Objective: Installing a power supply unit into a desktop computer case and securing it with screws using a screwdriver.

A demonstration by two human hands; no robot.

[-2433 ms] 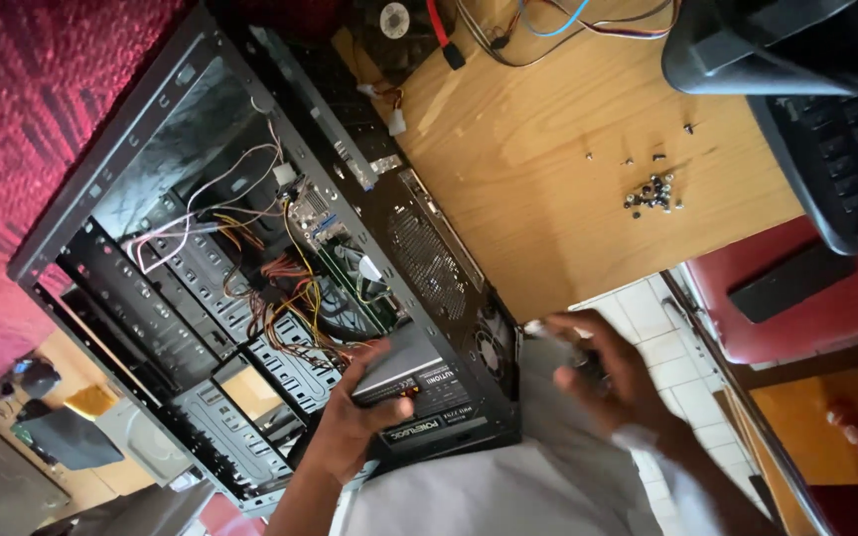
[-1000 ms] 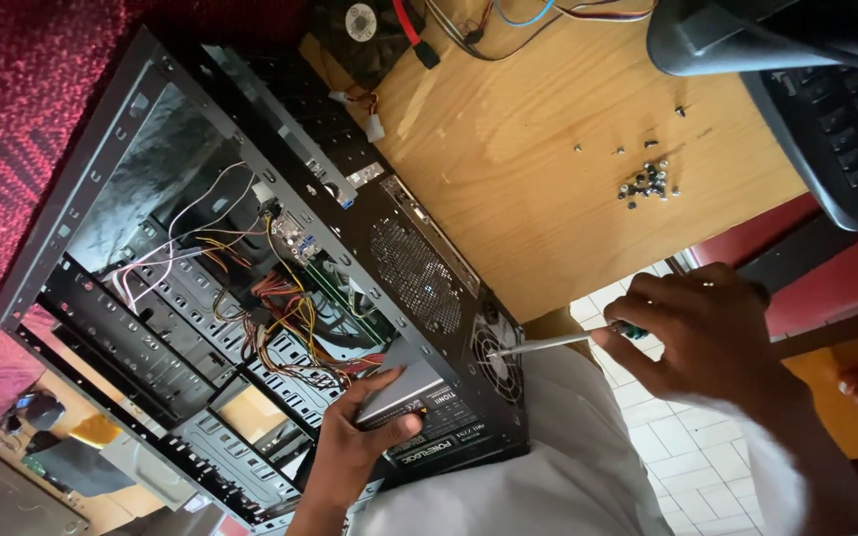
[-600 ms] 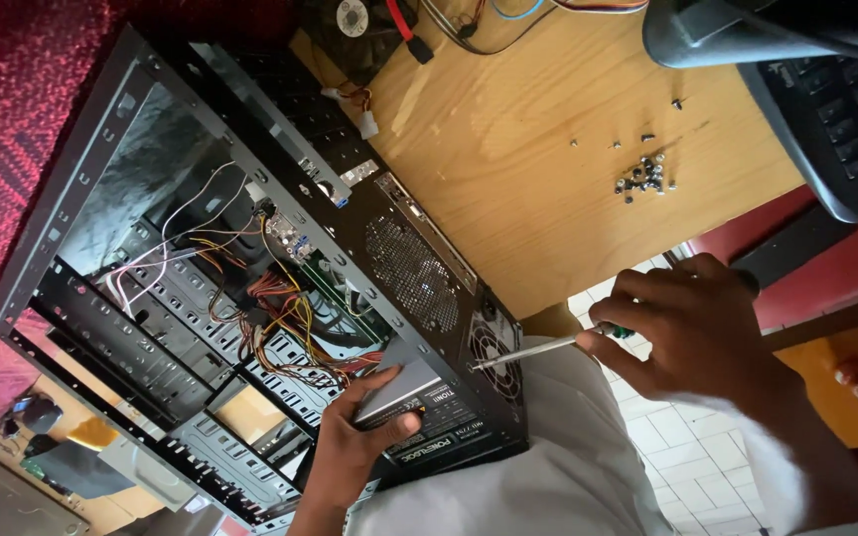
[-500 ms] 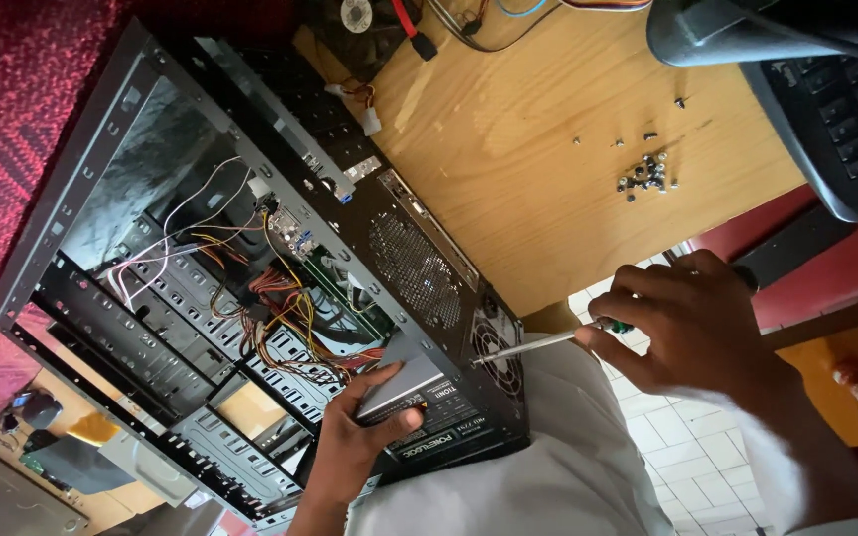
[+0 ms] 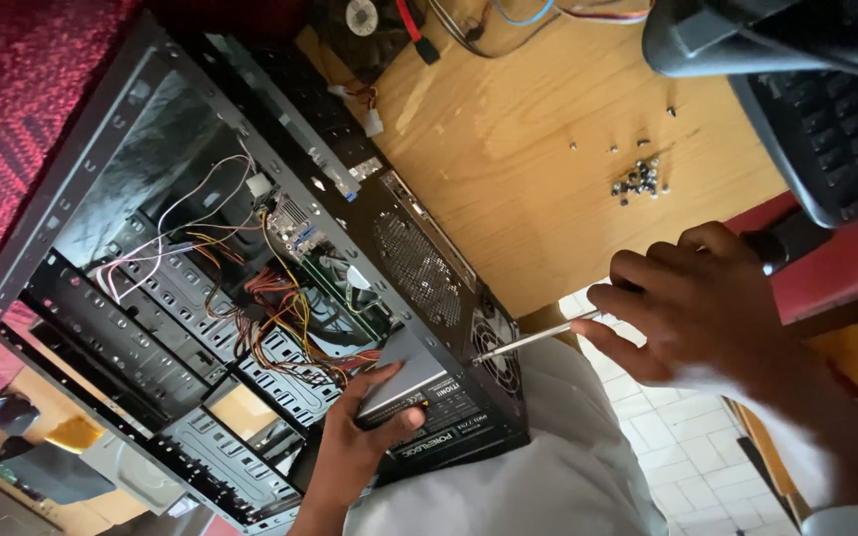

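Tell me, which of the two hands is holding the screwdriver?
The right hand: it grips the screwdriver, tip at the case's rear panel. The left hand steadies the grey power supply.

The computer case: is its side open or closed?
Open. The computer case has no side panel on; drive bays, cables and power supply show inside.

A home desk used for computer repair.
An opened computer case (image 5: 250,288) stands on a wooden desk (image 5: 538,169), loose screws (image 5: 636,181) lie near its right edge, a keyboard (image 5: 831,119) sits at the far right corner, over tiled floor (image 5: 667,467) and a red rug (image 5: 12,119).
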